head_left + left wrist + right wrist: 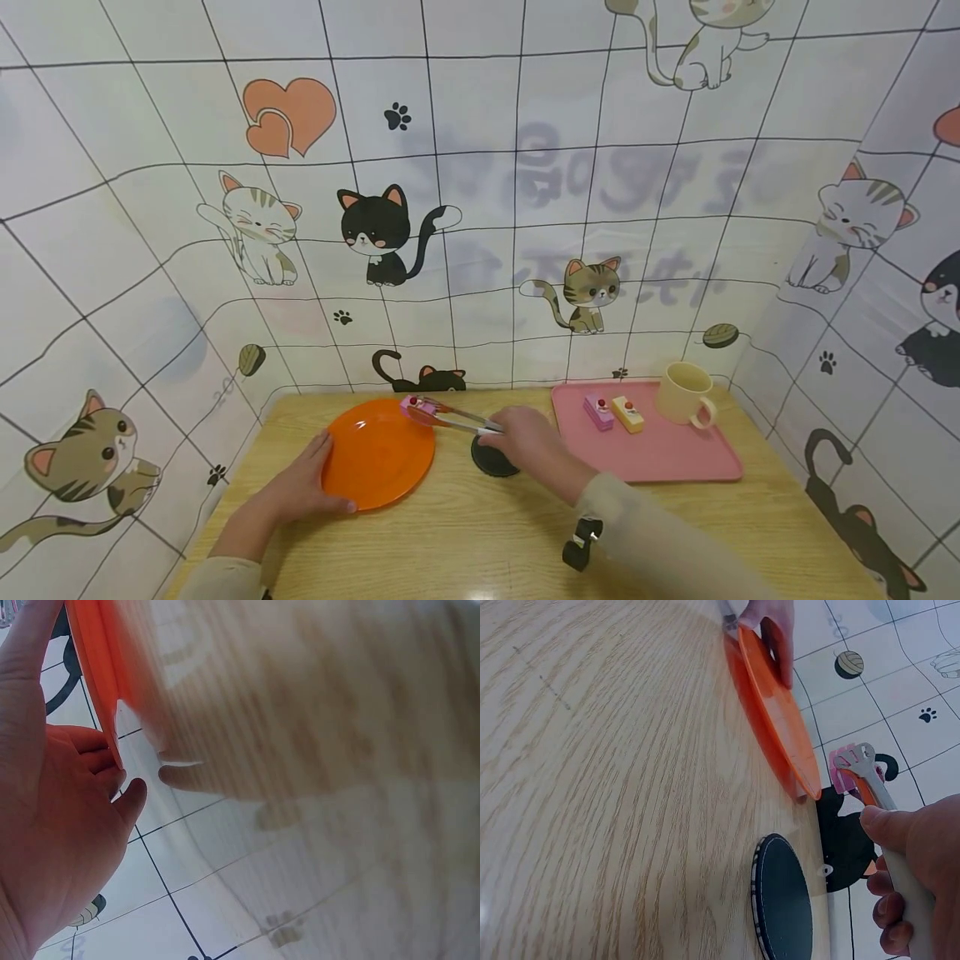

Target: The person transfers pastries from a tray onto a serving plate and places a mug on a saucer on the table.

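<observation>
My right hand grips a pair of metal tongs with orange inner parts. The tongs' tips pinch a small pink cake slice with a red berry on top, above the right rim of an orange plate. In the right wrist view the tongs and the pink cake slice are seen from the side, apart from the plate. My left hand holds the plate's left edge, thumb at the front and fingers along the rim.
A round black coaster lies under my right hand. To the right, a pink tray bears a pink cake slice, a yellow cake slice and a cream mug. Cat-print walls surround the wooden table.
</observation>
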Tool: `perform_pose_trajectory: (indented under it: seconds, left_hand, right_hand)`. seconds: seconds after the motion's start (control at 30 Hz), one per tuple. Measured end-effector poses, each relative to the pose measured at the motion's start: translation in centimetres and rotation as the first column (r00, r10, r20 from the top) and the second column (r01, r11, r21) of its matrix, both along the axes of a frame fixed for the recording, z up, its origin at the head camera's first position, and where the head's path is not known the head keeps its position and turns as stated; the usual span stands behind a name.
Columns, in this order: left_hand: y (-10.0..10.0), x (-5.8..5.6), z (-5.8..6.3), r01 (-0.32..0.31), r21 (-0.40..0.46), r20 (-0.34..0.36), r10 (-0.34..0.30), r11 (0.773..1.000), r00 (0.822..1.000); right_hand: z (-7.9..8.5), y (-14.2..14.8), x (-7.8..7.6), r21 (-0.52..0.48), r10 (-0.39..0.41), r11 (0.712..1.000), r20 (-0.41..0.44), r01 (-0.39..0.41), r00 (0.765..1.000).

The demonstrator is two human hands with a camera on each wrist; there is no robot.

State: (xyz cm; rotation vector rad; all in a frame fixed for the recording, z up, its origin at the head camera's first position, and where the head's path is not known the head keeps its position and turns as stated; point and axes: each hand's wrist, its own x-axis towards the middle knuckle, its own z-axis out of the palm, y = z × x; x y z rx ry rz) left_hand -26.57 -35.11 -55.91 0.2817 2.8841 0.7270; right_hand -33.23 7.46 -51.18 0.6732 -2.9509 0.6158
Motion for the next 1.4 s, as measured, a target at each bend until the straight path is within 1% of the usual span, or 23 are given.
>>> perform_pose_trajectory:
  seconds: [0.2,0.3,0.53,0.67,0.87,1.1,1.4]
  left_hand:
    - [0.2,0.0,0.2,-0.007,0.001,0.009,0.007,1.0,1.0]
    - [0.2,0.0,0.2,-0.011,-0.002,0.011,0.011,1.0,1.0]
    - [0.2,-0.1,0.2,-0.005,-0.007,0.002,0.005,1.0,1.0]
    - [0.2,-0.1,0.2,-0.005,-0.01,-0.001,0.005,1.0,1.0]
    - [0.1,-0.2,0.2,-0.009,-0.006,-0.002,0.009,1.0,1.0]
    - [0.1,0.0,0.0,-0.009,-0.006,-0.006,0.009,1.0,1.0]
    - [0.0,-0.1,0.0,0.0,-0.014,-0.016,0.0,1.0,1.0]
  right_hand:
    - [-0.6,-1.1,-0.4,-0.004,0.044,0.999,-0.059,-0.044,0.997]
    - [-0.9,-1.6,-0.5,-0.004,0.052,0.999,-0.071,-0.053,0.996]
    - [-1.3,-2.6,-0.8,0.005,0.047,0.999,-0.034,-0.047,0.998]
    - [-1.3,-3.0,-1.0,0.003,0.052,0.999,-0.036,-0.052,0.998]
    - [-1.4,-3.7,-1.4,-0.01,0.041,0.999,-0.015,-0.041,0.999]
    - [-1.4,-4.2,-1.8,-0.018,0.049,0.999,0.012,-0.049,0.999]
    - [-1.1,-5.3,-2.2,0.024,0.043,0.999,0.022,-0.043,0.999]
